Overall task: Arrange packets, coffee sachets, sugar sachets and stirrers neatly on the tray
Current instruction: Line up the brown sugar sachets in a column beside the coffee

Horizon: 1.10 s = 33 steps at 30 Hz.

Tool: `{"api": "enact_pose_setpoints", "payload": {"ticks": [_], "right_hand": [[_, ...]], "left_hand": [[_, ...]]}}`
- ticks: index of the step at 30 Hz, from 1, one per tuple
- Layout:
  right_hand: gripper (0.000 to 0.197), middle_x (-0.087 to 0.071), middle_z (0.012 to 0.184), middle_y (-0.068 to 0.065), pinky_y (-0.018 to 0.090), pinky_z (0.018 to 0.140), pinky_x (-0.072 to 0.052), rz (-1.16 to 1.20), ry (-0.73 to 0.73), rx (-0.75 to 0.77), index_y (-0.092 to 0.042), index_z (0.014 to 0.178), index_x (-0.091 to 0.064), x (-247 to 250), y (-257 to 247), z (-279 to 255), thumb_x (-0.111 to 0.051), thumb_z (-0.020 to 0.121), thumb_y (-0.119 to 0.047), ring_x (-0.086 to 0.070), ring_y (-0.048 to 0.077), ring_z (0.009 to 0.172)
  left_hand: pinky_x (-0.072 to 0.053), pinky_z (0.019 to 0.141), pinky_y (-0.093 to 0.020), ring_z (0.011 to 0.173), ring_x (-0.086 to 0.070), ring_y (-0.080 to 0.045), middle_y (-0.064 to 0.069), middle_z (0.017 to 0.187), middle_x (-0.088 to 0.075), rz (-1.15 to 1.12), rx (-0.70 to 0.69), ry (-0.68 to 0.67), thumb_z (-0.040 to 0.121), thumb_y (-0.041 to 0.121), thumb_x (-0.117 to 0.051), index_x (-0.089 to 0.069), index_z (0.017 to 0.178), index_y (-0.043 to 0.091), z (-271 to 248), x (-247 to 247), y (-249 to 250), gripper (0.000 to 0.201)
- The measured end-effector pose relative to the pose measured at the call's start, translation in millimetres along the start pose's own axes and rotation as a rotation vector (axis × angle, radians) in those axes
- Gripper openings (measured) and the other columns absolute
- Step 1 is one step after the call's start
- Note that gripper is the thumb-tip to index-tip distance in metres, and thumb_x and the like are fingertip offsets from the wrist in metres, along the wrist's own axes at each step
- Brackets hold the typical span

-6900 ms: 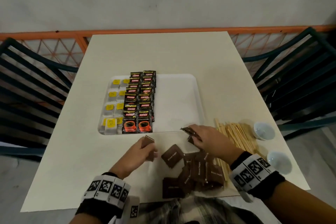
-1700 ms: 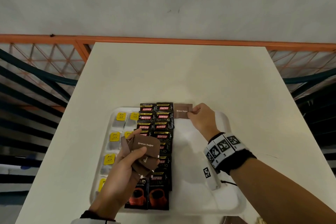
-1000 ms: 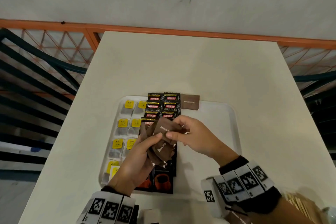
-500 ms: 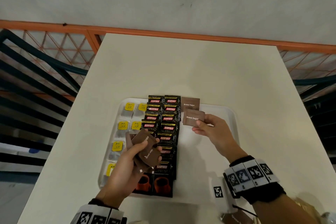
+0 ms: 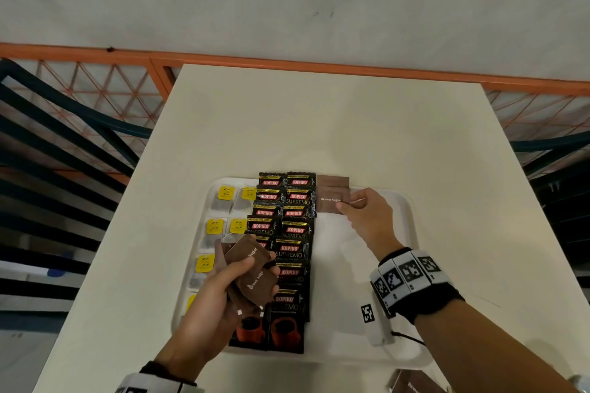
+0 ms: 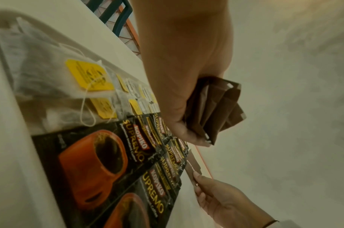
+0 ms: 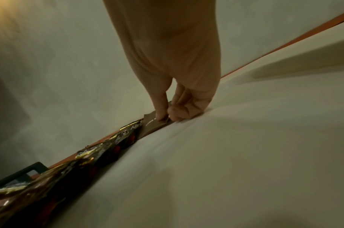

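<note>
From the head camera, my right hand pinches a brown sugar sachet by its near right corner, laying it on the white tray just beside the coffee sachets and overlapping another sugar sachet at the far rim. My left hand grips a fanned bunch of sugar sachets above the coffee rows. Tea bags with yellow tags fill the tray's left side, all on the pale tabletop.

Left wrist view now: fingers curled round the brown bunch, coffee sachets and tea bags below, the other hand touching a sachet's edge.

Right wrist view: thumb and fingertips pinch the brown sachet low against the tray, next to the dark coffee row.
</note>
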State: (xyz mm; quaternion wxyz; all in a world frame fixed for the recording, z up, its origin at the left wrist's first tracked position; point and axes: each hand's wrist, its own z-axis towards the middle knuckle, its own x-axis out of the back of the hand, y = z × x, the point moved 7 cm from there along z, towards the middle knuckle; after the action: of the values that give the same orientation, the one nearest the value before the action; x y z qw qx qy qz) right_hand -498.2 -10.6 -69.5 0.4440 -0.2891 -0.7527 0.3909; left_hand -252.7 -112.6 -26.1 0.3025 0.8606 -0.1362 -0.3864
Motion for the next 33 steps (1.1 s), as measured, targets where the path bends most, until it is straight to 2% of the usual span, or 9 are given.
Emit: {"api": "enact_pose_setpoints", "payload": {"ticks": [4,8,10,13,15,17,22,27,33], "right_hand": [[0.024,-0.055,0.068,-0.005,0.016,0.059,-0.039,-0.064,0.035,0.054,-0.013,0.086,-0.052,0,-3,-2,-0.074,0.076,-0.015,-0.055,0.016,0.069],[0.028,-0.057,0.084,0.004,0.012,0.057,-0.034,-0.122,0.058,0.080,-0.012,0.097,-0.051,3,-11,-8,-0.071,0.079,-0.020,-0.051,0.013,0.072],[0.024,-0.055,0.086,0.001,0.007,0.057,-0.035,-0.182,0.027,0.173,-0.011,0.099,-0.054,1,-27,-20,-0.066,0.083,-0.023,-0.049,0.006,0.070],[0.017,-0.058,0.084,-0.008,0.008,0.065,-0.039,-0.174,-0.329,0.275,-0.015,0.096,-0.059,-21,-52,-49,-0.059,0.088,-0.030,-0.050,-0.003,0.070],[0.015,-0.060,0.085,-0.007,0.017,0.070,-0.042,-0.152,-0.650,0.270,-0.020,0.097,-0.061,-38,-60,-76,-0.057,0.089,-0.032,-0.053,0.002,0.070],[0.006,-0.061,0.085,-0.008,0.018,0.073,-0.044,-0.081,-0.825,0.254,-0.023,0.092,-0.061,-46,-63,-93,-0.061,0.087,-0.025,-0.056,0.004,0.075],[0.012,-0.059,0.077,0.003,0.015,0.053,-0.045,0.062,-0.776,0.182,-0.003,0.093,-0.057,-43,-56,-93,-0.064,0.084,-0.009,-0.055,0.005,0.059],[0.012,-0.064,0.083,0.009,0.021,0.065,-0.055,0.199,-0.786,0.087,-0.001,0.096,-0.059,-38,-46,-93,-0.062,0.085,-0.004,-0.063,0.013,0.067],[0.014,-0.072,0.079,0.000,0.020,0.066,-0.055,0.298,-0.931,-0.002,-0.012,0.084,-0.065,-31,-40,-106,-0.055,0.089,-0.003,-0.069,0.015,0.075]], "left_hand": [[-0.057,0.068,-0.041,0.083,-0.067,-0.034,-0.024,0.103,-0.065,-0.041,0.000,-0.019,0.078,0.010,-0.052,-0.048,0.128,0.007,3,-7,-2,0.050],[-0.058,0.067,-0.039,0.084,-0.067,-0.034,-0.024,0.105,-0.063,-0.049,0.033,-0.056,0.079,0.008,-0.051,-0.047,0.129,0.008,5,-17,-6,0.051],[-0.057,0.066,-0.040,0.083,-0.067,-0.033,-0.023,0.104,-0.062,-0.031,0.059,-0.069,0.079,0.008,-0.051,-0.050,0.127,0.009,7,-22,-9,0.049],[-0.057,0.066,-0.040,0.080,-0.067,-0.030,-0.016,0.099,-0.066,0.010,0.063,-0.072,0.079,0.010,-0.052,-0.057,0.123,0.016,12,-27,-10,0.044],[-0.058,0.064,-0.039,0.079,-0.067,-0.029,-0.015,0.101,-0.067,0.032,0.071,-0.076,0.081,0.011,-0.053,-0.059,0.121,0.019,15,-30,-12,0.041],[-0.057,0.063,-0.038,0.079,-0.067,-0.028,-0.018,0.099,-0.068,0.059,0.080,-0.075,0.082,0.013,-0.057,-0.061,0.118,0.018,16,-31,-13,0.037],[-0.057,0.060,-0.036,0.075,-0.066,-0.025,-0.020,0.092,-0.067,0.077,0.059,-0.060,0.082,0.018,-0.055,-0.062,0.113,0.007,19,-31,-16,0.033],[-0.057,0.061,-0.037,0.069,-0.065,-0.027,-0.021,0.083,-0.067,0.123,0.022,0.042,0.090,0.005,-0.046,-0.053,0.120,0.001,22,-18,-16,0.032],[-0.056,0.060,-0.034,0.072,-0.068,-0.023,-0.013,0.087,-0.071,0.195,-0.024,0.118,0.090,-0.001,-0.047,-0.064,0.105,0.015,23,-11,-11,0.028]]}}
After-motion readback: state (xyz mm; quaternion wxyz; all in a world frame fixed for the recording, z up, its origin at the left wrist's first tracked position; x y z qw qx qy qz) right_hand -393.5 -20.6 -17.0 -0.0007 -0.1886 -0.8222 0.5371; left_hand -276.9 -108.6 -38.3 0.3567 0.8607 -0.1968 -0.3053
